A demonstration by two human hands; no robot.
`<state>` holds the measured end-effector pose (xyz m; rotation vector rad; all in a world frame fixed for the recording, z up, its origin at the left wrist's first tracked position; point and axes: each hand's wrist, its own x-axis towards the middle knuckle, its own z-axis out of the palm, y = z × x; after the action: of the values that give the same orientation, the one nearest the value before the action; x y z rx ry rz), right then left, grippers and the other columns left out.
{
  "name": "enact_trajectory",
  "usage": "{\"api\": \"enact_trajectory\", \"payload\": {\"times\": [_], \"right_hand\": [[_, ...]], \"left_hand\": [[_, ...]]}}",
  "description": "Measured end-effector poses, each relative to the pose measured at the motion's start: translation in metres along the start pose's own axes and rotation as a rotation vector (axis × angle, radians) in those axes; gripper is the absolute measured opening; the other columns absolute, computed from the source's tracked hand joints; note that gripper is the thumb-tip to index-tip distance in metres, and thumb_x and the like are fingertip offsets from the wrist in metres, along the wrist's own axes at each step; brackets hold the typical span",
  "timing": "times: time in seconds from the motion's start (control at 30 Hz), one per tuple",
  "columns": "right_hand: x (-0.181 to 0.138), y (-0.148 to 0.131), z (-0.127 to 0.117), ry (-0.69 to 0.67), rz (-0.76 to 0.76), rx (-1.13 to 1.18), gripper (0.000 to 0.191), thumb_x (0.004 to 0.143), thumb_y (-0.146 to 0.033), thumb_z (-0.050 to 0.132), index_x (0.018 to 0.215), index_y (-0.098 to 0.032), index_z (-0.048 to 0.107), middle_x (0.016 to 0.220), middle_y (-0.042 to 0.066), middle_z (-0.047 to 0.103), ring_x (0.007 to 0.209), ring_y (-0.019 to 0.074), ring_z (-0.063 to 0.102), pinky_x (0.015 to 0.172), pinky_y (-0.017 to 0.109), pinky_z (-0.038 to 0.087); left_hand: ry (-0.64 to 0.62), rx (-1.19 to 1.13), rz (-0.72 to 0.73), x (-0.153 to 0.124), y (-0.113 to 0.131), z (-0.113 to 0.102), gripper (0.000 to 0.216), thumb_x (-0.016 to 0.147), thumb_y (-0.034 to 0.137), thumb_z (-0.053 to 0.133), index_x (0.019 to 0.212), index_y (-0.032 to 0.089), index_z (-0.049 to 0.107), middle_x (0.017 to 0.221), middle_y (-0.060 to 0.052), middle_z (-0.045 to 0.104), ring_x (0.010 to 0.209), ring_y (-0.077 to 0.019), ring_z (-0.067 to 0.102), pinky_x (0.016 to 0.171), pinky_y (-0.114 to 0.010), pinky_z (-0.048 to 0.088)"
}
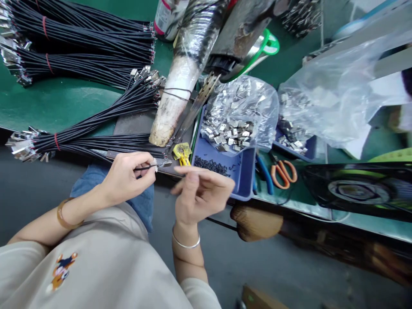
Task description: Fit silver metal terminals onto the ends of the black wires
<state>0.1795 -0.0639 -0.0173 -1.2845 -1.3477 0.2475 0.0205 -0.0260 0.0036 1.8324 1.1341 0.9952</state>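
The label on the bottle [165, 19] at twelve o'clock from my cable [145, 167] is pink and white, its print too small and blurred for me to read; my shirt [106, 262], down at seven, carries a stitched bear. My left hand [127, 175] is closed in a pinch, thumb against forefinger, and the cable runs between them with its metal connector [165, 163] jutting out toward three. My right hand [202, 193], at four o'clock, is half open and blurred, fingers loosely bent, forefinger reaching near the connector but apart from it; I see it holding nothing, though I cannot tell about anything tiny. Just beside the connector, at two to three, lies a yellow piece [182, 153]. The blue tray [241, 184] sits at three, with black bits [210, 166] in it and a bag [257, 101] of metal shells at two. Past it are blue pliers [265, 176] and orange scissors [284, 174]. Bundles [86, 30] of black cables lie between ten and eleven.
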Motion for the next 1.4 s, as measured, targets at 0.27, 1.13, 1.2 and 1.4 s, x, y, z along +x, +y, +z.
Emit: {"api": "enact_trajectory", "payload": {"times": [0.27,1.13,1.2,1.4], "right_hand": [[0.008,-0.017,-0.003,-0.364,-0.118,-0.355,0.015,0.091,-0.020,0.062,0.076,-0.019,0.062,0.051,-0.009,0.047,0.042,0.0045,0.045,0.047,0.018,0.035],[0.034,0.005,-0.026,-0.048,0.283,-0.044,0.018,0.079,-0.031,0.071,0.074,-0.021,0.057,0.079,0.004,0.073,0.063,0.0116,0.062,0.051,0.021,0.041],[0.017,-0.005,-0.013,-0.094,0.327,0.036,0.015,0.080,-0.028,0.072,0.078,-0.021,0.058,0.079,0.002,0.073,0.062,0.0107,0.063,0.049,0.019,0.041],[0.000,-0.006,0.007,-0.143,0.329,0.052,0.007,0.086,-0.026,0.066,0.086,-0.020,0.064,0.073,-0.002,0.067,0.054,0.0073,0.056,0.044,0.018,0.036]], "left_hand": [[-0.063,0.148,0.241,-0.008,-0.002,-0.005,0.020,0.091,0.010,0.053,0.075,0.015,0.065,0.063,0.002,0.058,0.054,-0.0087,0.044,0.055,-0.021,0.038],[-0.129,-0.224,-0.149,0.005,-0.006,-0.008,0.015,0.078,0.021,0.058,0.065,0.014,0.059,0.057,0.003,0.052,0.054,-0.0066,0.043,0.052,-0.017,0.036],[-0.088,-0.189,-0.153,0.003,-0.003,-0.004,0.016,0.078,0.021,0.058,0.064,0.014,0.059,0.058,0.002,0.053,0.055,-0.0070,0.044,0.052,-0.017,0.037],[-0.051,-0.159,-0.178,0.001,0.002,0.000,0.014,0.078,0.021,0.059,0.065,0.014,0.058,0.059,0.003,0.053,0.054,-0.0067,0.044,0.051,-0.016,0.039]]}}
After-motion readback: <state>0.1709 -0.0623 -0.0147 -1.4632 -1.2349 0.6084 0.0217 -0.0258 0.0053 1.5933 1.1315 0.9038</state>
